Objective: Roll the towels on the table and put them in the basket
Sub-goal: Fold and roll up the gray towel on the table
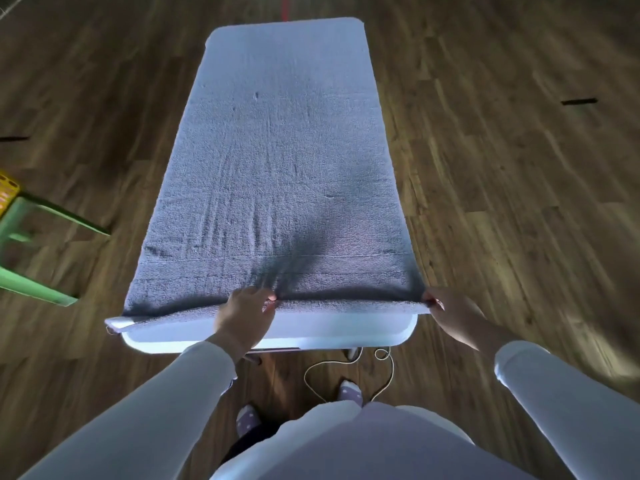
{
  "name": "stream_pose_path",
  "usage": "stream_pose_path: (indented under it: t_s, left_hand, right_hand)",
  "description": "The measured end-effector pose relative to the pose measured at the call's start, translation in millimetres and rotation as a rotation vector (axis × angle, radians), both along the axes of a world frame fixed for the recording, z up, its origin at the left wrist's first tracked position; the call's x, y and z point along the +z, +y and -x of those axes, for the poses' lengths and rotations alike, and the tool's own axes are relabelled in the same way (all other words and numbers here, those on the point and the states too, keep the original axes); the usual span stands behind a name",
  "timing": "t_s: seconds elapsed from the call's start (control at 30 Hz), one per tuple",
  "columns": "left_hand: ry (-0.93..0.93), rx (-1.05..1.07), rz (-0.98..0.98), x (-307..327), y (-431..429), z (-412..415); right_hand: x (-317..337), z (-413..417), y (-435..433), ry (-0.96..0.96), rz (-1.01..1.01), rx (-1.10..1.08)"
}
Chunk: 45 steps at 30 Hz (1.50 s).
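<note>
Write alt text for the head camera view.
Left hand and right hand pinch the near edge of a grey-blue towel laid flat along a white table. At left, a green stool holds a yellow basket.

No legible text, label, brand, number or sign in the head view, towel (277,168) plain grey-blue terry without lettering, bench (311,332) edge plain white, black floor strip (579,101) bearing no characters.

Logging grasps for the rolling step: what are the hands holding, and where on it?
Both hold the towel by its near edge: left hand around the middle, right hand at the right corner.
</note>
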<state>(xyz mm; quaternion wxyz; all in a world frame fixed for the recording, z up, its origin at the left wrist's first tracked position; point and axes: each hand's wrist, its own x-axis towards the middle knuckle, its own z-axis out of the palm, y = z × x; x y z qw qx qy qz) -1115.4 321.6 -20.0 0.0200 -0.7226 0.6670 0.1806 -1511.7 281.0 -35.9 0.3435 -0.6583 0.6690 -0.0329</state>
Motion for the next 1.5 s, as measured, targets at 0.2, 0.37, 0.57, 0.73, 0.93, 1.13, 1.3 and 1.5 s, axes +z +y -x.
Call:
stream_pose_path:
  t_s: [0.2,0.37,0.57,0.73,0.93,1.13,1.3,1.5]
  left_hand:
    - [-0.016,0.010,0.004,-0.6,1.7,2.1]
    - [0.006,0.049,0.002,-0.2,7.9,3.5]
    - [0.123,0.036,0.054,-2.4,16.2,-15.5]
    - [0.026,0.034,0.050,-1.8,26.3,-63.8]
    - [-0.065,0.032,0.035,3.5,35.1,-135.0]
    - [-0.116,0.093,0.027,8.5,35.2,-192.4]
    - [-0.100,0.108,-0.029,8.2,28.1,-236.9]
    - [0.024,0.093,-0.206,4.5,20.7,-279.6]
  right_hand:
    - [3.0,8.5,-18.2,0.294,-0.044,0.082]
    - [19.5,-33.6,-26.4,0.314,0.230,0.078]
    - [30.9,-141.3,3.9,0.067,0.334,0.536]
    - [19.6,-208.1,29.4,0.189,0.283,0.666]
    - [28.3,-240.1,40.8,0.356,0.141,0.528]
    - [43.6,-267.8,38.0,0.458,-0.021,0.457]
    - [45.9,-283.8,35.9,0.516,-0.058,0.400]
    - [45.0,-293.8,32.6,0.553,-0.095,0.342]
